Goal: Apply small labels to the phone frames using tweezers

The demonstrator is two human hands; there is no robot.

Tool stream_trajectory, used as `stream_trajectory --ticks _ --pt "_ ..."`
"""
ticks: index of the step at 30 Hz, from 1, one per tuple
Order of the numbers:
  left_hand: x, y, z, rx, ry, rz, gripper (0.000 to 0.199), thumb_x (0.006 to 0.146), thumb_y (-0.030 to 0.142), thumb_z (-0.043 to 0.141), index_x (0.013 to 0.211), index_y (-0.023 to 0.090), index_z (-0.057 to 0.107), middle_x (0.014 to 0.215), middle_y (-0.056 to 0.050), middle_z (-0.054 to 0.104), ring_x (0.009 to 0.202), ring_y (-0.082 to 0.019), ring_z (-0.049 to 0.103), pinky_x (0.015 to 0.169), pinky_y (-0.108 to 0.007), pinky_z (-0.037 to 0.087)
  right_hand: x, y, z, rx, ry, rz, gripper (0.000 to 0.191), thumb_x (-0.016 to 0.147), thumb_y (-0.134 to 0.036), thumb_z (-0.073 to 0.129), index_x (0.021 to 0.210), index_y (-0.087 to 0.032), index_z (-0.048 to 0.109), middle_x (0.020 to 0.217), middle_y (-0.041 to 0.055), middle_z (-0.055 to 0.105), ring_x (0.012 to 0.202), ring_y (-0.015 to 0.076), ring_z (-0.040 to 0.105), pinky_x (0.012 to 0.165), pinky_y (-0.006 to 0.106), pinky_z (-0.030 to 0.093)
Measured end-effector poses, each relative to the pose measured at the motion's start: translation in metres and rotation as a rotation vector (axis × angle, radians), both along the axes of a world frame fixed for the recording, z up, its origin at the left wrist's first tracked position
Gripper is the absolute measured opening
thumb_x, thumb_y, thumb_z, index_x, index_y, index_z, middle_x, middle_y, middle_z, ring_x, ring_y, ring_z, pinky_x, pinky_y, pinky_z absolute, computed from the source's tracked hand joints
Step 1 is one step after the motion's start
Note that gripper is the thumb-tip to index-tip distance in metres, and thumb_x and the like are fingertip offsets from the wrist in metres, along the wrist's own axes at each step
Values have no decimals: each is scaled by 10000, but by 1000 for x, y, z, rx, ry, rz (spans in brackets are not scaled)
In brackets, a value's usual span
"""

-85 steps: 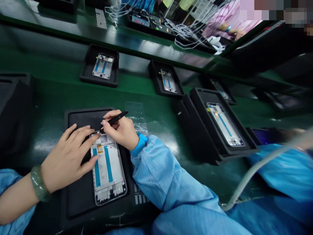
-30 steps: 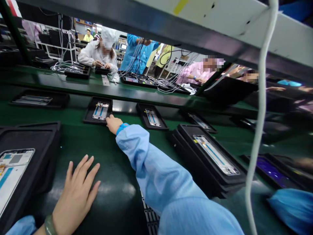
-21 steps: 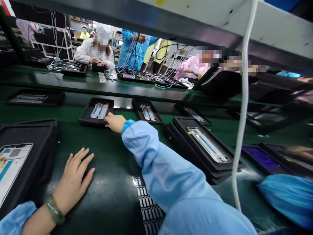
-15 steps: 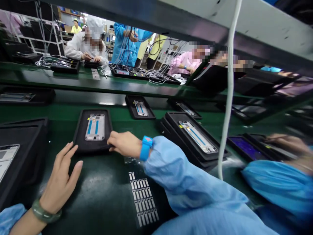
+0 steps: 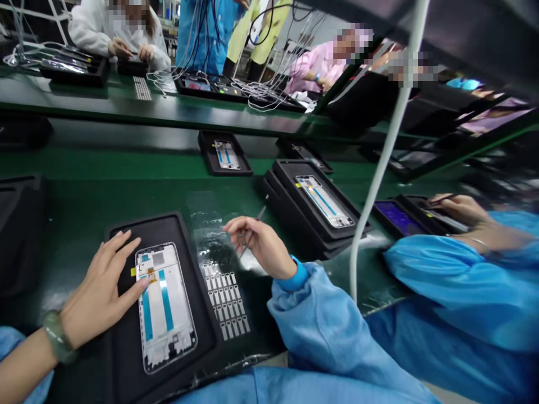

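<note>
A black tray lies close in front of me, holding a silver phone frame with two blue strips and a yellow tab. My left hand rests over the tray's left side with fingers stretched out, its thumb tip over the phone frame. To the right of the tray, my right hand is raised with curled fingers around slim metal tweezers, mostly hidden by the hand. Below it lies a clear sheet with rows of small pale tabs.
Stacked black trays with another phone frame stand right of centre. A white cable hangs in front. At right, a co-worker's hand works over a tray. More people sit beyond the raised shelf.
The tray with the phone frame has come nearer to me. My right hand has left its edge, moved right and taken tweezers. My left hand now lies over the tray.
</note>
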State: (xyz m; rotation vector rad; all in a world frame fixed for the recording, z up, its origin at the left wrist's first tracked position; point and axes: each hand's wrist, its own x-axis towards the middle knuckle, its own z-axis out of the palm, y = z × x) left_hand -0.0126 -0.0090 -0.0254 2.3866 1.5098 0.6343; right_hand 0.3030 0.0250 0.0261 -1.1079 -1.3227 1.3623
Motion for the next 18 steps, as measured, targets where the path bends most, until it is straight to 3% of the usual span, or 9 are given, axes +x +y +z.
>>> stream_trajectory --ticks 2,4,8,11,15,18 --pt "1 -1 -2 -10 -4 23 632 863 509 470 1405 252 273 1467 -112 315 1373 -326 275 1096 -577 286 2 6 -14 -134 113 -137 419 873 -555 448 808 -169 600 802 45 641 595 110 585 455 214 496" --pt "1 -1 -2 0 -8 36 617 865 514 461 1393 244 294 1454 -108 342 1370 -322 286 1103 -571 277 -1 6 -25 -188 155 -200 423 822 -592 519 821 -173 577 764 22 635 606 108 613 507 227 547" --pt "-1 1 2 64 14 32 551 874 471 472 1349 217 354 1403 -115 410 1367 -317 294 1117 -590 225 -8 1 -33 -209 119 -213 358 695 -461 733 814 -164 573 805 14 659 694 122 674 649 258 596" --pt "-1 1 14 158 33 -10 473 872 390 505 1289 185 417 1359 -128 450 1362 -310 305 1130 -584 200 -11 -5 -33 -225 29 -244 361 654 -416 774 802 -161 565 684 -5 648 620 139 682 593 258 593" --pt "18 -2 34 202 120 -297 435 863 352 535 1263 196 467 1387 -101 447 1365 -284 306 1148 -534 207 -13 -19 -32 -169 -111 -263 347 678 -437 748 750 -172 536 567 -24 614 538 147 671 521 244 568" --pt "47 -4 41 165 240 -528 482 880 454 499 1309 237 464 1427 -66 436 1366 -278 308 1140 -529 214 -13 -30 -35 -156 -169 -253 333 704 -448 721 748 -184 523 570 -24 621 539 159 679 519 254 566"
